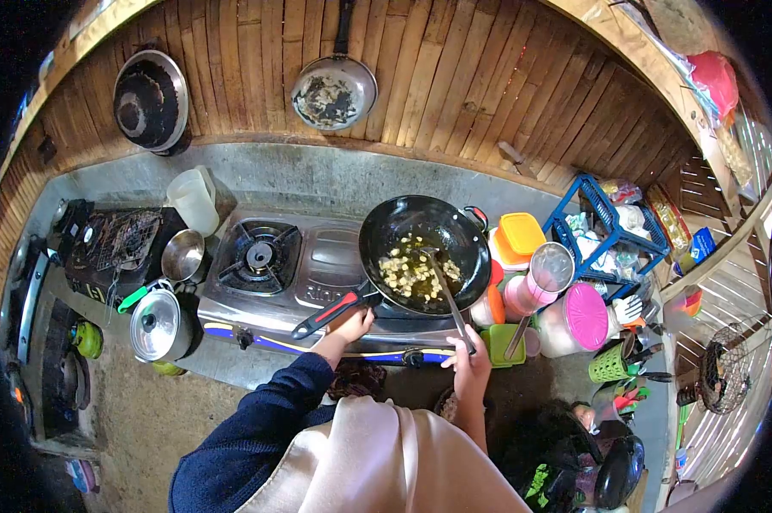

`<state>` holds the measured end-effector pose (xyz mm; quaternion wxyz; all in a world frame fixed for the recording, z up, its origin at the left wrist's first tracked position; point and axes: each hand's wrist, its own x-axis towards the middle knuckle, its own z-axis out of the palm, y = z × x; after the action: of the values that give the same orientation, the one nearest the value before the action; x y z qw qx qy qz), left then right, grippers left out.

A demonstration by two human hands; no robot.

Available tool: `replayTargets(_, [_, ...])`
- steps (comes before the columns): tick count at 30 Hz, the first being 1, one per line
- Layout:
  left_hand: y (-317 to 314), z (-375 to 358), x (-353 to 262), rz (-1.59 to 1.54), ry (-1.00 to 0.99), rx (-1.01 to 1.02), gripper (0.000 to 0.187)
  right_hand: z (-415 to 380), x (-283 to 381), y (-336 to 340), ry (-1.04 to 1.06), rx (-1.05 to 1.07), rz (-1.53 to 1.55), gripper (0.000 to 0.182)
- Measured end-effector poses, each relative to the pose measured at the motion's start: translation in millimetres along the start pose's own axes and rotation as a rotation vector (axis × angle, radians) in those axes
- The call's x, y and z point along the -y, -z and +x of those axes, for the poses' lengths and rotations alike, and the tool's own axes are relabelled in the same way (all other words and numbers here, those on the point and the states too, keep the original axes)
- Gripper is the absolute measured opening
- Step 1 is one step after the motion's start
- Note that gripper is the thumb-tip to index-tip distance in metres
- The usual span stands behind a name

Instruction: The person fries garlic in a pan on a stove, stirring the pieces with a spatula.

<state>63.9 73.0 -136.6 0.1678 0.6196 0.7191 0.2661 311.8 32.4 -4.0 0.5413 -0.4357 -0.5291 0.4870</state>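
Observation:
A black wok [384, 227] sits on the right burner, with oil and small pale chopped pieces of food [403, 272] inside. Its black and red handle [330, 309] points toward the lower left. My left hand [350, 325] is closed right below this handle, at the stove's front edge. The handle covers part of the fingers, so I cannot make out whether they grip it. My right hand [468, 368] is wrapped around the long handle of a metal spatula [451, 303], whose head is down among the food.
The gas stove's left burner [260, 256] has nothing on it. Leftward are a lidded pot [157, 325], a saucepan [182, 255] and a grill rack [128, 244]. Close on the right stand a pink strainer [550, 269], a pink-lidded container [586, 314], a green container [504, 344] and a blue basket [595, 205].

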Motion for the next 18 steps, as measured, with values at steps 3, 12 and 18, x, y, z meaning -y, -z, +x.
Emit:
replayTargets(3, [0,-1,-1,-0.012,-0.009,-0.014,0.039,-2,4,11,0.078,-0.041,0.051,0.029])
replayTargets(12, [-5,0,5,0.032,-0.057,-0.05,0.038,-12,44,24,0.3,-0.161,-0.088,0.024])
replayTargets(18, [7,-1,-4,0.028,-0.043,0.025,0.039,-15,44,36,0.415,-0.207,-0.164,0.022])
